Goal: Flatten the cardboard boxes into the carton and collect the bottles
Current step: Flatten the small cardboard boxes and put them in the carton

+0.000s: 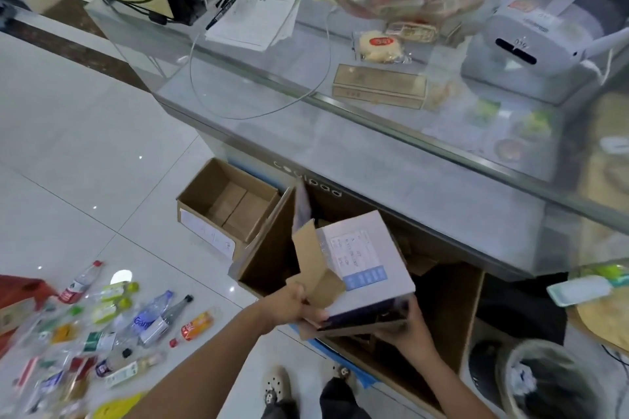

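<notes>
1 white box (366, 262) is in the air over the large carton (269, 255), and 2 hands hold it. The left hand (294, 306) pinches the box's near left corner, just below 1 brown flap (313, 258) that stands open. The right hand (405, 328) clasps the near right edge from underneath, thumb up the side; its fingertips are hidden beneath the box.

2 open cartons stand on the floor (68, 146) against the glass counter (374, 153): the large carton, and 1 smaller carton (204, 190) just beside it on the left. The held box covers much of the large carton's dark inside, so what lies in it is hard to make out.

The bottles (153, 316) lie scattered on the floor at the left, well apart from both cartons. At least 10 show, but they overlap, blur, and run off the frame's edge, so an exact count cannot be made.

2 shoes (277, 384) show at the bottom, and 1 waste bin (507, 384) is cut off at the lower right.
</notes>
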`<action>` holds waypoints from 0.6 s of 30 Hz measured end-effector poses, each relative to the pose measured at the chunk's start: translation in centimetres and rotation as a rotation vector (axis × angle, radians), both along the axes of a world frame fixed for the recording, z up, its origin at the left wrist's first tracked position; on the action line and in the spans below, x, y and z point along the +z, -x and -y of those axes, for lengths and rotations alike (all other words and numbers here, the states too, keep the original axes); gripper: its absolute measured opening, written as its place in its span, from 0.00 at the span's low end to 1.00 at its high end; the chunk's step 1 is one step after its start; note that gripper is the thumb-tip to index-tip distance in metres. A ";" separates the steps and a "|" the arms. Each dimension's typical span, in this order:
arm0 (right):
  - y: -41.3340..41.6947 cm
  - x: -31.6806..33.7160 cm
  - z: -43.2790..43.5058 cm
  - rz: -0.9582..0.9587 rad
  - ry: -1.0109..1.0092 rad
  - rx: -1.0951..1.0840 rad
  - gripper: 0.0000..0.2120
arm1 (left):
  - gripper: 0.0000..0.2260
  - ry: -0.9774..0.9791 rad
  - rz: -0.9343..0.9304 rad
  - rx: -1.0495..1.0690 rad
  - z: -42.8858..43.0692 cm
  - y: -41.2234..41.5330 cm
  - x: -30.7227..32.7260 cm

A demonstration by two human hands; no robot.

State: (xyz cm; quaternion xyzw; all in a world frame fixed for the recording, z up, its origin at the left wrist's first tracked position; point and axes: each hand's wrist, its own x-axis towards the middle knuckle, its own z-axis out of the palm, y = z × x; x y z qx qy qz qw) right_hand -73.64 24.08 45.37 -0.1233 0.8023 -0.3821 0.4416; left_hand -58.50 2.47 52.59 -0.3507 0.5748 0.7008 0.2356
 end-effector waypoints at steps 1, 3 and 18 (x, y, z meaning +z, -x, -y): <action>0.8 0.6 -0.3 -0.014 -0.012 -0.002 0.43 | 0.21 -0.051 -0.019 0.006 0.2 0.5 0.0; 2.4 1.3 -0.8 -0.066 -0.141 0.034 0.46 | 0.17 -0.107 -0.019 -0.015 0.6 1.1 -0.1; 0.8 0.6 0.8 0.092 -0.322 0.489 0.61 | 0.22 -0.233 0.213 0.470 -3.1 -3.9 -7.6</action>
